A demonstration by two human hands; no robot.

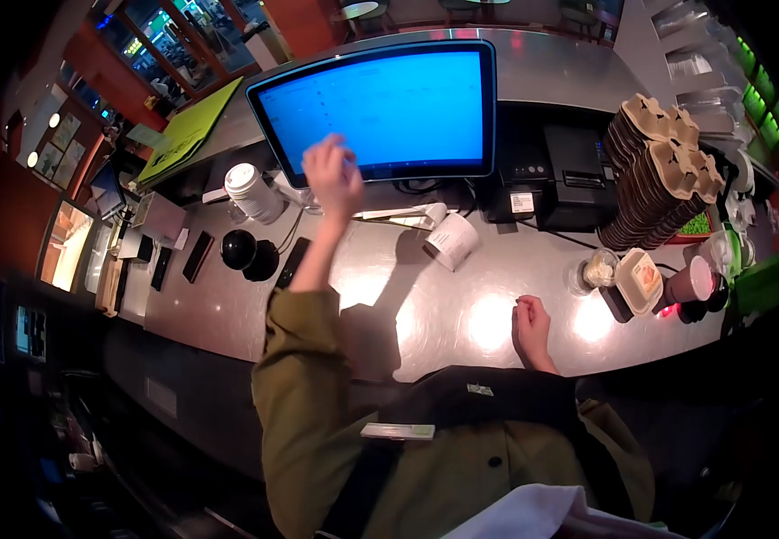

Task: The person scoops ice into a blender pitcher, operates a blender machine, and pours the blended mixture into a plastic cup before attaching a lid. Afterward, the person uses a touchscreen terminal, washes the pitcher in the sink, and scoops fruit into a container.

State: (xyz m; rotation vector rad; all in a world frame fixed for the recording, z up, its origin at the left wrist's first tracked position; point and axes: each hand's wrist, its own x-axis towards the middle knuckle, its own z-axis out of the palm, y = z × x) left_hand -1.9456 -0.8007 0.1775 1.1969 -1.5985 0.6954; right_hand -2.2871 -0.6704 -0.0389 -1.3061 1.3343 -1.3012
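My left hand (332, 180) is raised in front of the lower left part of a blue-lit touchscreen monitor (380, 108). Its fingers are loosely bent and a little apart, with nothing visible in them; whether a fingertip touches the glass I cannot tell. Low on the right, my right hand (534, 325) rests on the steel counter (425, 310), fingers curled in, and nothing shows in it. Between the hands, below the monitor, a curling white paper roll or receipt (452, 241) lies on the counter.
Left of the monitor are stacked white cup lids (255, 193), a black ball-shaped object (238, 249) and a green folder (192, 130). On the right stand a black printer (573, 171), tall stacks of cardboard cup carriers (659, 180), a takeaway box (638, 280) and a cup (690, 280).
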